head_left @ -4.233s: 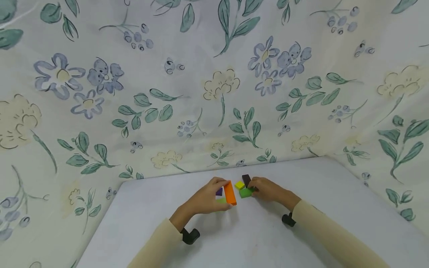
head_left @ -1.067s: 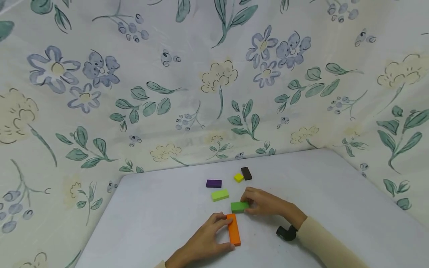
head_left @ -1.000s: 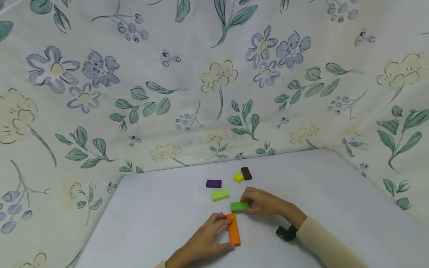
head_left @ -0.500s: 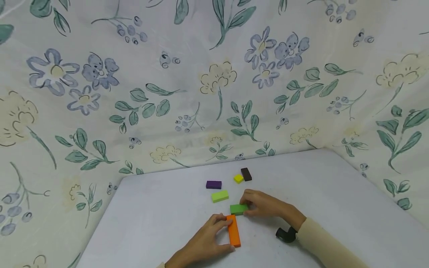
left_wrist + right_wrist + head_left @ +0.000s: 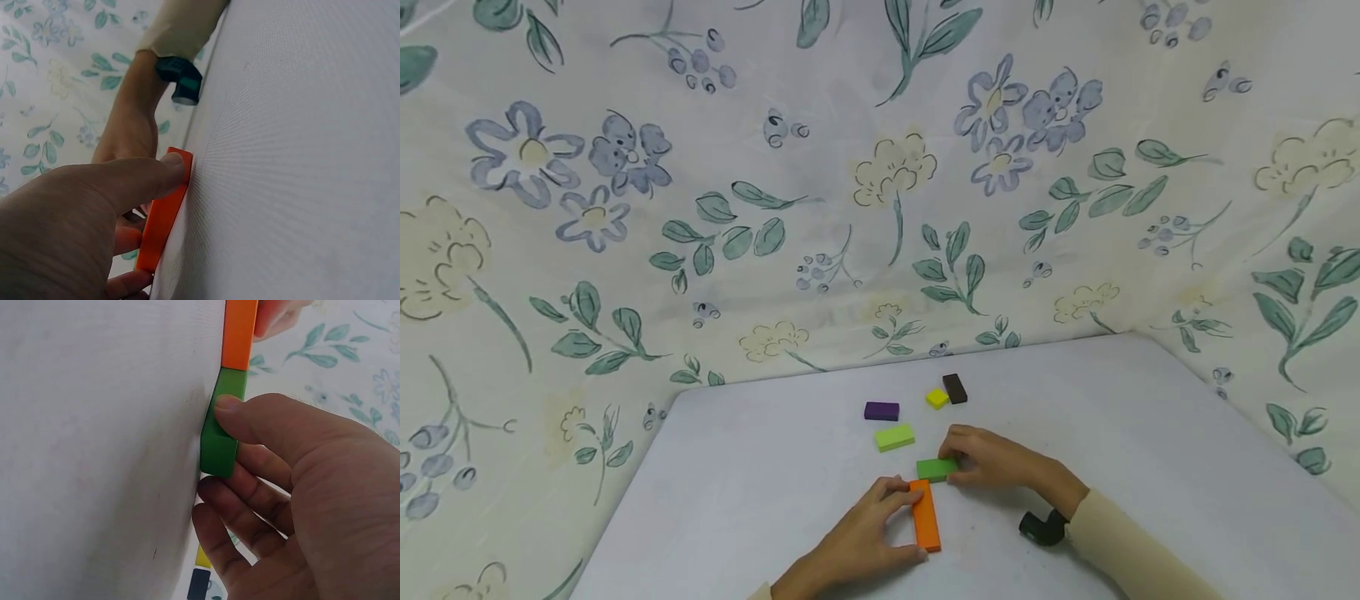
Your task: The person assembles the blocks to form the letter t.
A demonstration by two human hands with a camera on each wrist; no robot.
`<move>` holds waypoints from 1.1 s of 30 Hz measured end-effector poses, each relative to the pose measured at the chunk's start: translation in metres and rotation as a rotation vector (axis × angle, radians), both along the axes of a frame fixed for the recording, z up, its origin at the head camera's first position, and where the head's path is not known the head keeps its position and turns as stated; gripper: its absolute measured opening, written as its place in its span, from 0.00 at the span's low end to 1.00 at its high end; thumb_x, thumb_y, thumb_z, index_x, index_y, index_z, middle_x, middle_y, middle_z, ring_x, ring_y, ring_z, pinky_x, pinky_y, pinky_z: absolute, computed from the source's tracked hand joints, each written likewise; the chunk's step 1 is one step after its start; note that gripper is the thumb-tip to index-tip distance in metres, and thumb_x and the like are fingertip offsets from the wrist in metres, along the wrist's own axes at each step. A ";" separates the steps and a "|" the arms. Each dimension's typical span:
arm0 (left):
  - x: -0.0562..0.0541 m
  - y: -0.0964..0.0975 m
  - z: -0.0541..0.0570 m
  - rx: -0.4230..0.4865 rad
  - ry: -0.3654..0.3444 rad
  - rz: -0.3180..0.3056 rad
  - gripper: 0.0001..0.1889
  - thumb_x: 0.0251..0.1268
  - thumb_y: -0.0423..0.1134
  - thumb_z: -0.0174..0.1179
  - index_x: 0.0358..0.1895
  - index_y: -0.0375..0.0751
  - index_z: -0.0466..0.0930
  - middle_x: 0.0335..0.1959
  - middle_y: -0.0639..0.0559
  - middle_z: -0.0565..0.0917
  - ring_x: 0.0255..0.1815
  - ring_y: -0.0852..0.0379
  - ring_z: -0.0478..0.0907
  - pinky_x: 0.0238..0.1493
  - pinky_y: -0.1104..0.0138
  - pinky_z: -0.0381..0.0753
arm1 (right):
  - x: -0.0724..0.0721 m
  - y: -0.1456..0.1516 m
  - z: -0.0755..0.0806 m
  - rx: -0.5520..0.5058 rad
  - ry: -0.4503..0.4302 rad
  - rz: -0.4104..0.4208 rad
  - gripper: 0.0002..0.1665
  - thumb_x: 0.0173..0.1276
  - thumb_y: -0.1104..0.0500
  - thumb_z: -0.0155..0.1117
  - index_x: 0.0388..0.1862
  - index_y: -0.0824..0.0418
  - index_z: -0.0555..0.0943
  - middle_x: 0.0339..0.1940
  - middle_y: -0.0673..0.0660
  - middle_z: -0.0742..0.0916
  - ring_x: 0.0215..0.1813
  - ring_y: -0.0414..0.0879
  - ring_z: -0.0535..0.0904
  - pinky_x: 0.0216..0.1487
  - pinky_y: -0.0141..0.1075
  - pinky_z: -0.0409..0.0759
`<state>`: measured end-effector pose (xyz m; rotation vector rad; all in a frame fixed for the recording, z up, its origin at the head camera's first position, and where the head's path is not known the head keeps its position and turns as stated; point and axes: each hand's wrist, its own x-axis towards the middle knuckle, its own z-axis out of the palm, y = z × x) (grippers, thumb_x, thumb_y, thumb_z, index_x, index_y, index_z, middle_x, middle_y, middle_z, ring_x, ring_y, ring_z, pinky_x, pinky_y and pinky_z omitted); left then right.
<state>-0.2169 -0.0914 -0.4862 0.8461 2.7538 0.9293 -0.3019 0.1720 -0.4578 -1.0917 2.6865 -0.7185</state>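
My left hand (image 5: 868,533) holds a long orange block (image 5: 926,517) by its two ends, thumb at the near end and fingers at the far end, on the white table. In the left wrist view the thumb presses the end of the orange block (image 5: 164,219). My right hand (image 5: 996,460) pinches a green block (image 5: 934,470) that lies crosswise just beyond the orange one. The right wrist view has the thumb on the side of the green block (image 5: 222,431), its far end up against the orange block (image 5: 239,337).
Behind the hands lie a lime green block (image 5: 895,437), a purple block (image 5: 882,411), a small yellow block (image 5: 937,398) and a dark brown block (image 5: 955,388). A flowered cloth (image 5: 820,208) hangs along the back edge of the white table (image 5: 737,483).
Since about four seconds ago, the orange and green blocks have come nearer in my hands, and the orange one now lies flat. During the last second the hands have barely moved.
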 end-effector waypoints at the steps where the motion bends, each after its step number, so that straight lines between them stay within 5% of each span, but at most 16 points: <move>1: 0.001 0.000 0.001 0.000 -0.005 0.004 0.37 0.56 0.67 0.67 0.67 0.56 0.76 0.67 0.54 0.71 0.66 0.52 0.72 0.68 0.52 0.75 | 0.000 -0.001 0.000 0.005 -0.004 -0.006 0.14 0.65 0.53 0.72 0.49 0.52 0.84 0.43 0.41 0.81 0.44 0.33 0.74 0.56 0.31 0.82; 33: -0.003 -0.002 0.004 -0.039 -0.009 -0.030 0.36 0.55 0.67 0.67 0.66 0.58 0.74 0.67 0.55 0.70 0.65 0.54 0.73 0.67 0.54 0.76 | 0.000 -0.001 0.003 -0.026 -0.089 -0.021 0.14 0.64 0.54 0.73 0.47 0.52 0.84 0.43 0.43 0.82 0.44 0.36 0.75 0.56 0.34 0.82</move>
